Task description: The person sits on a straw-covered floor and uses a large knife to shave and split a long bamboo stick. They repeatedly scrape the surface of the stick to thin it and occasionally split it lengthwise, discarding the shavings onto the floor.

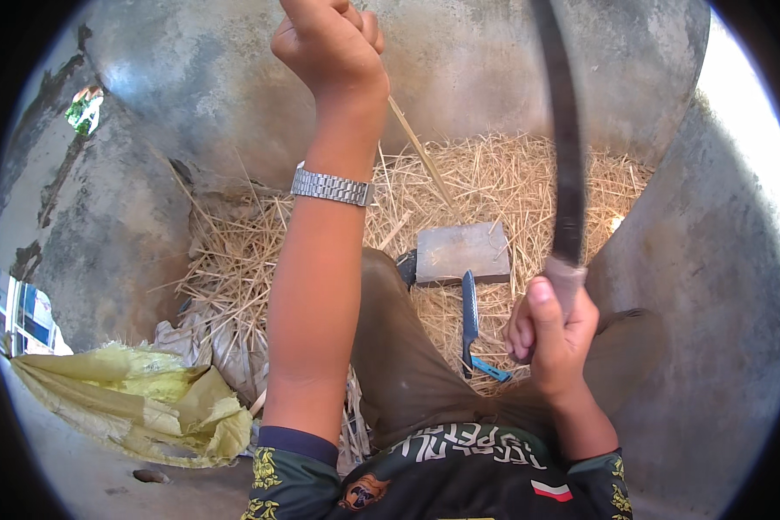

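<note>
Nearest us is the left forearm (312,303), with a metal-banded watch (328,186) at its wrist, rising to the left hand (334,48) at the top of our view, its fingers curled into a fist; we cannot tell what, if anything, they close on. A pale, narrow strip (426,163) slants from behind that wrist, down and to the right of those fingers, in one length toward the straw (503,173); its upper end is hidden from us. Lower and to the right, the right hand (559,338) has its fingers wrapped around the light handle of a long dark blade (568,139), which reaches straight up from them and out past the top edge, well apart from the strip in our view. Just left of the right fingers a small knife (470,312) lies on the straw, out of either grasp, and above it, up and left of those fingers, sits a grey block (462,250). Well below and left of the left fingers we see a crumpled yellow sack (121,407). As for progress, we judge the work to be under way: the long blade is in grasp and raised, while the visible part of the strip is unsevered, so any cut through it there remains undone
</note>
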A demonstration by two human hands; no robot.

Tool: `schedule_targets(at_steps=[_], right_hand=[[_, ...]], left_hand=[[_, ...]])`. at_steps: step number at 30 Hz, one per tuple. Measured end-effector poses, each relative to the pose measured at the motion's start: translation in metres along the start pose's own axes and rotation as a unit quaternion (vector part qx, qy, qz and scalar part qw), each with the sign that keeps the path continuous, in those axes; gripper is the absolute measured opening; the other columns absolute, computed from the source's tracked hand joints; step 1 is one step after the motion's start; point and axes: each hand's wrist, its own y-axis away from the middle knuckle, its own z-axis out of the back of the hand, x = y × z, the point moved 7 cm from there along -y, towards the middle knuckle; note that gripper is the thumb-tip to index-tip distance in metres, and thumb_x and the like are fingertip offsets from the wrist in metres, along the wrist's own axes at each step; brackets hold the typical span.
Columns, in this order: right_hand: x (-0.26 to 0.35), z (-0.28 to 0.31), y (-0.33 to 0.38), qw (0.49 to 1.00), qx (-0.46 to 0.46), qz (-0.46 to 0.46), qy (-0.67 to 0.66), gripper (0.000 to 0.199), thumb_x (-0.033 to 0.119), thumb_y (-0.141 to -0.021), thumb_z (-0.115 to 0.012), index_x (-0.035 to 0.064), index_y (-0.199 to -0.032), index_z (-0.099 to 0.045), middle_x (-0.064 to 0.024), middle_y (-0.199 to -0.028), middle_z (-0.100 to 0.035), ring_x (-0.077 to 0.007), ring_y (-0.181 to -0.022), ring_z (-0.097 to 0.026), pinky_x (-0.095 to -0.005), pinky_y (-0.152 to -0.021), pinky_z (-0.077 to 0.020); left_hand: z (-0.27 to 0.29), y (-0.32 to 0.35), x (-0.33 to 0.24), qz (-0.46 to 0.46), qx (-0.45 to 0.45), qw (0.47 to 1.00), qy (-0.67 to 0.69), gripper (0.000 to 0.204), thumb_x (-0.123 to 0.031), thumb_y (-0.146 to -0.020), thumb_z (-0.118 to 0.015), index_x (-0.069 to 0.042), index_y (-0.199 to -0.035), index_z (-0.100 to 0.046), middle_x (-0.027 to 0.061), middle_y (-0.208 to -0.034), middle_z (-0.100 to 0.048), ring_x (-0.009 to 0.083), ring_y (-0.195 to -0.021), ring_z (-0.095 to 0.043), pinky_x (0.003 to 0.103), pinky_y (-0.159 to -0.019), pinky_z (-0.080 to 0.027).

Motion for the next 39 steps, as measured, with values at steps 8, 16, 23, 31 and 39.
schedule_targets(at_steps=[8,16,23,31,39], right_hand=[[-0.108,0.028,0.012,0.956,0.03,-0.263,0.126,0.029,0.027,-0.099,-0.064,0.0017,-0.088,-0.055,-0.0003,-0.055,-0.05,-0.0075,-0.041,-0.048,-0.0258,-0.039,-0.0382],[0.016,-0.009,-0.016,0.998,0.001,0.037,0.041,0.027,0.022,-0.102,-0.058,0.0039,-0.083,-0.053,0.002,-0.055,-0.047,-0.0049,-0.042,-0.042,-0.0231,-0.041,-0.0357],[-0.102,0.031,0.0,0.966,0.074,-0.159,0.192,0.032,0.028,-0.1,-0.06,0.0027,-0.081,-0.054,0.0,-0.058,-0.053,-0.0067,-0.045,-0.05,-0.0253,-0.042,-0.0397],[-0.082,0.037,0.007,0.943,0.048,-0.329,-0.015,0.04,0.036,-0.099,-0.063,0.0087,-0.073,-0.048,0.0026,-0.05,-0.045,-0.0096,-0.035,-0.041,-0.0281,-0.037,-0.0388],[-0.052,0.029,-0.008,0.861,0.079,-0.38,-0.329,0.043,0.043,-0.102,-0.052,0.0093,-0.076,-0.044,0.0012,-0.049,-0.036,-0.0095,-0.036,-0.038,-0.0279,-0.036,-0.0385]], left_hand=[[0.012,0.01,-0.002,-0.19,-0.155,0.91,-0.334,0.042,-0.031,-0.097,-0.053,-0.016,-0.063,-0.033,-0.0051,-0.052,-0.028,0.0074,-0.039,-0.022,0.029,-0.038,-0.018],[0.02,-0.007,-0.02,-0.158,-0.112,0.929,-0.316,0.047,-0.04,-0.099,-0.051,-0.017,-0.062,-0.031,-0.0059,-0.052,-0.025,0.0075,-0.039,-0.019,0.029,-0.038,-0.018],[-0.003,0.009,-0.004,-0.203,-0.05,0.896,-0.391,0.051,-0.046,-0.102,-0.048,-0.018,-0.063,-0.03,-0.0059,-0.051,-0.025,0.0071,-0.039,-0.02,0.027,-0.037,-0.019],[0.002,-0.002,-0.006,-0.177,-0.089,0.921,-0.335,0.049,-0.037,-0.103,-0.047,-0.016,-0.062,-0.031,-0.0045,-0.051,-0.028,0.0081,-0.039,-0.023,0.028,-0.036,-0.021],[0.005,-0.016,0.014,-0.18,-0.028,0.938,-0.295,0.043,-0.027,-0.102,-0.047,-0.014,-0.062,-0.035,-0.0048,-0.054,-0.033,0.0061,-0.039,-0.024,0.026,-0.036,-0.021]])
